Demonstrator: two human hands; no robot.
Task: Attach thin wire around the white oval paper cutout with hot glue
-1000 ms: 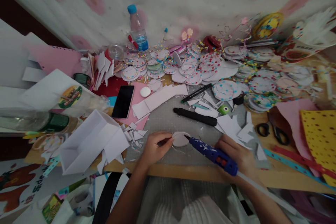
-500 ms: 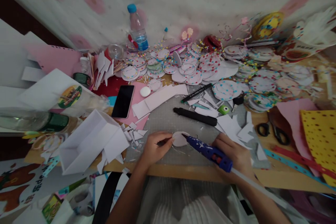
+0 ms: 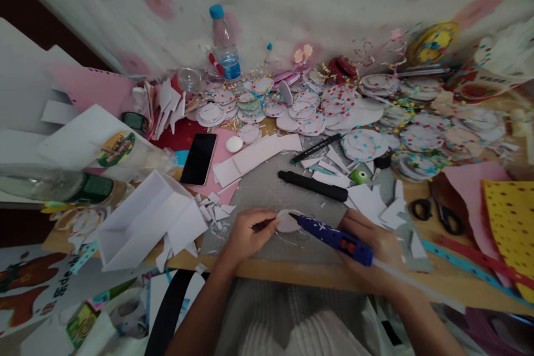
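A small white paper disc (image 3: 287,222) is pinched at its left edge by my left hand (image 3: 252,233), just above the grey cutting mat (image 3: 250,194). My right hand (image 3: 373,242) is wrapped round a blue hot glue gun (image 3: 334,236), whose dark nozzle points left and lies over the disc's upper part. Whether the nozzle touches the disc, I cannot tell. A translucent glue stick (image 3: 417,283) sticks out of the back of the gun. Thin strands of glue lie on the mat below the disc. Just beyond my hands rests a thick black marker-like tool (image 3: 312,185).
Stacks of decorated paper discs (image 3: 304,111) line the back, near a water bottle (image 3: 225,44). To the left are a phone (image 3: 199,158) and a white open box (image 3: 137,222). Paper scraps (image 3: 377,203), scissors (image 3: 438,214) and yellow spotted sheet (image 3: 511,222) lie to the right.
The whole view has shifted slightly, so things appear a little further right. Both hands keep their hold, and the nozzle remains over the disc's upper part.
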